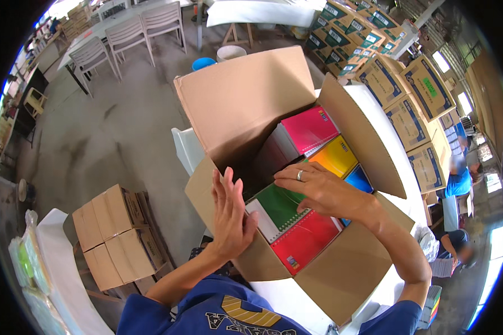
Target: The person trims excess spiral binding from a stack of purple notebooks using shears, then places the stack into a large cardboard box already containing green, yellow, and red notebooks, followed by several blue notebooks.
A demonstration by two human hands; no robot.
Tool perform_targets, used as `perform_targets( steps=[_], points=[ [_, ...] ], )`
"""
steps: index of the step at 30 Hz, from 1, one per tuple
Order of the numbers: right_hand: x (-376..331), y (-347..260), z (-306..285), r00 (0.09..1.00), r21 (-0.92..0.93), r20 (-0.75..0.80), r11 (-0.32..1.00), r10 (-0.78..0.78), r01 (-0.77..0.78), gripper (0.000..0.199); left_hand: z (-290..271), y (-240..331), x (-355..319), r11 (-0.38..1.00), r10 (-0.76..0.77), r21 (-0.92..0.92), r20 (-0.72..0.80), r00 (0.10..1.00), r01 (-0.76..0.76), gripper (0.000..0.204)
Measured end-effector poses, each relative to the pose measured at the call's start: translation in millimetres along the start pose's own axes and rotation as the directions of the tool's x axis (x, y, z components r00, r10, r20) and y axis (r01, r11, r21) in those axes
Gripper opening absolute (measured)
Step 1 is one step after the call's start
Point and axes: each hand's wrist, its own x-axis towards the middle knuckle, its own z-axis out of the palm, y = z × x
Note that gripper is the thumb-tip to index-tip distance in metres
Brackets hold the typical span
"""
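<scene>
In front of me an open cardboard box (341,262) holds stacks of spiral notebooks, its flaps folded outward. A red notebook (307,240) lies at the near side, with a green notebook (278,207) behind it. Farther back are a yellow notebook (336,156), a blue notebook (359,178) and a pink notebook (310,129). My right hand (318,190) rests over the green notebook, fingers stretched out, a ring on one finger. My left hand (229,215) is held upright with open fingers at the box's left wall. The box's far left corner is a dark gap.
The box stands on a white table (274,290). Stacked cartons (419,123) rise at the right, with more cartons (117,234) low on the left. Two people work at the far right. Chairs (126,39), a blue bucket (203,63) and a long table stand behind.
</scene>
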Motion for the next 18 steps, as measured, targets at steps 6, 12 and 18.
perform_targets(
  steps=[6, 12, 18],
  points=[
    [24, 5, -17, 0.968, 0.053, 0.151, 0.976, 0.201, -0.211, 0.052, -5, -4, 5, 0.985, 0.027, -0.172, -0.006, 1.000, -0.028, 0.091],
    [54, 16, -4, 0.945, 0.293, 0.325, 0.948, 0.027, -0.128, 0.046, -23, -15, 0, 0.808, -0.111, -0.568, 0.118, 0.987, 0.159, 0.090],
    [71, 21, -17, 0.844, 0.111, 0.533, 0.986, 0.049, -0.128, 0.068, -32, -28, 17, 0.926, 0.061, -0.376, 0.039, 0.997, -0.042, 0.085]
  ],
)
